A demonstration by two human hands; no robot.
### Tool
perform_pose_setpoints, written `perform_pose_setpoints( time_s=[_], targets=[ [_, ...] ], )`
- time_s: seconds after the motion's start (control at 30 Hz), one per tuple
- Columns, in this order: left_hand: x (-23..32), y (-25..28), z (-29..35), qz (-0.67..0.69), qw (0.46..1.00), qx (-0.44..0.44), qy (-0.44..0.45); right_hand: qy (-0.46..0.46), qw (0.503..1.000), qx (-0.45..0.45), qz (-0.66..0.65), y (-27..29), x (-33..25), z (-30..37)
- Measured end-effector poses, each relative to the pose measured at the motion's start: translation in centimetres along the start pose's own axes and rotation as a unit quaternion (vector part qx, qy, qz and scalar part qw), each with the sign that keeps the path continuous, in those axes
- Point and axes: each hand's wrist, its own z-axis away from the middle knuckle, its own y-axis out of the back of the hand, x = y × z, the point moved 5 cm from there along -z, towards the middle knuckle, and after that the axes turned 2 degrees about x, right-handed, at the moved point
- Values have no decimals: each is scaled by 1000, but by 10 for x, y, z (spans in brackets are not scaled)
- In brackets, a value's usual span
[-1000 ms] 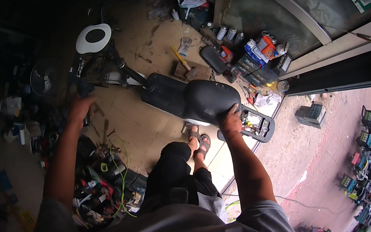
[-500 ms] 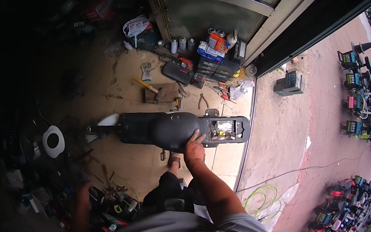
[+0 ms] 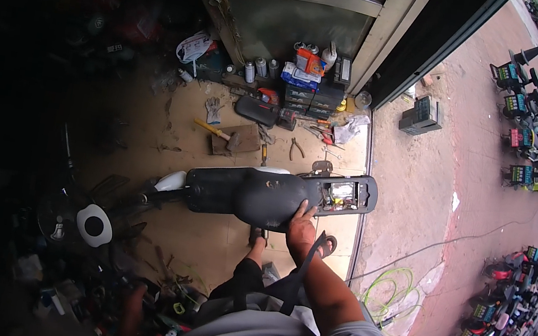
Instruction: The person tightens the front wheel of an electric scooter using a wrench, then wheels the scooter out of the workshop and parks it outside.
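Note:
An electric scooter with a long black seat (image 3: 271, 198) stands crosswise in front of me. Behind the seat, its rear rack frame (image 3: 369, 195) surrounds an uncovered compartment with shiny parts inside. My right hand (image 3: 302, 228) rests on the near rear edge of the seat, fingers stretched out over it. Down at the lower left, my left hand (image 3: 135, 293) is in deep shadow beside dark clutter; its fingers cannot be made out. A white rounded scooter part (image 3: 94, 225) shows near the front end, above that hand.
Beyond the scooter lie a hammer (image 3: 234, 140) on a wooden block, pliers (image 3: 297, 148), a glove (image 3: 212, 110) and a black case (image 3: 256, 110). Stacked boxes (image 3: 312, 97) and spray cans stand by the door. Outside are a battery-like block (image 3: 422, 116), a green hose (image 3: 392, 291) and parked scooters (image 3: 527, 138).
The scooter has shifted right, its rear end further past the door sill. Both my hands have moved right with it. My right foot has come into view, and the camera view has shifted slightly.

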Motion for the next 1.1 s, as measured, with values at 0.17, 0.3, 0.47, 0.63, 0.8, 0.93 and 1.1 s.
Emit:
perform_pose_setpoints(
  time_s=[0.17, 0.3, 0.47, 0.63, 0.8, 0.93, 1.1],
  targets=[
    [-25, -11, -30, 2, 998, -47, 30, -54, 998, 29, -25, 12, 51, -18],
    [11, -31, -11, 19, 996, 15, -83, -106, 987, 9, -122, 42, 103, -28],
    [80, -112, 62, -47, 990, -87, -99, -127, 981, 115, -88, 72, 162, -16],
    [117, -186, 140, -33, 981, -151, -115, 107, 917, -15, -384, 160, 116, 106],
    [154, -288, 236, -43, 954, -269, -123, 262, 861, -132, -416, 198, 87, 199],
    [175, -349, 355, -125, 891, -435, -46, 207, 877, -60, -430, 197, 115, 216],
    [262, -371, 436, -213, 766, -204, -572, 91, 898, 149, -404, 195, 233, 215]
  ],
)
